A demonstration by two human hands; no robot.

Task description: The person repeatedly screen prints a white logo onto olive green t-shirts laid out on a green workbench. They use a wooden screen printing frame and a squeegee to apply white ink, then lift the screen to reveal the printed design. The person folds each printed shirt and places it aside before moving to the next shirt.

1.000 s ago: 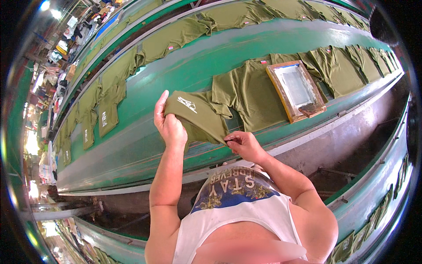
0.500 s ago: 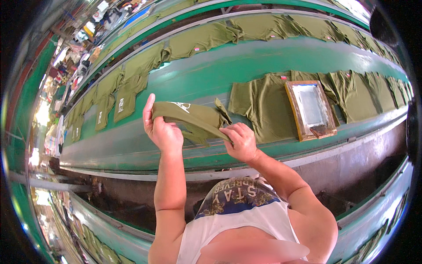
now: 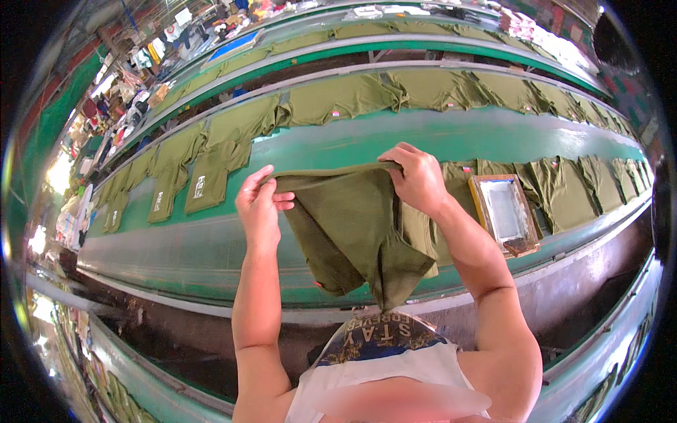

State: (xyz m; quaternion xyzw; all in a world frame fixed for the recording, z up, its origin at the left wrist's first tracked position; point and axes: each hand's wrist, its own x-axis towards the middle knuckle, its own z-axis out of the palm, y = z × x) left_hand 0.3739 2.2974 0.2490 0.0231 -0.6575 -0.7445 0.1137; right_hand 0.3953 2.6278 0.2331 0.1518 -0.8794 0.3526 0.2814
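Observation:
An olive-green T-shirt (image 3: pixel 345 218) hangs in loose folds between my hands, its upper edge stretched taut from one to the other. My left hand (image 3: pixel 259 211) pinches one end of that edge between thumb and fingers. At the other end, my right hand (image 3: pixel 417 182) grips the cloth with its fingers curled over. The lower part of the shirt dangles over the near edge of the long green table (image 3: pixel 176 257), and no white print shows on its visible side. Beyond my right forearm lies a wooden-framed printing screen (image 3: pixel 505 211) on top of more olive shirts.
Several olive shirts (image 3: pixel 564 194) lie in a row along the table's right side. Folded-over shirts with white prints (image 3: pixel 199 187) rest at the left. Another row of shirts (image 3: pixel 345 95) runs along the far edge. A metal rail (image 3: pixel 451 304) borders the near side.
The shirt has gone from bunched, with a white print showing, to spread and hanging. My right hand has risen and shifted right, while the left still holds its end.

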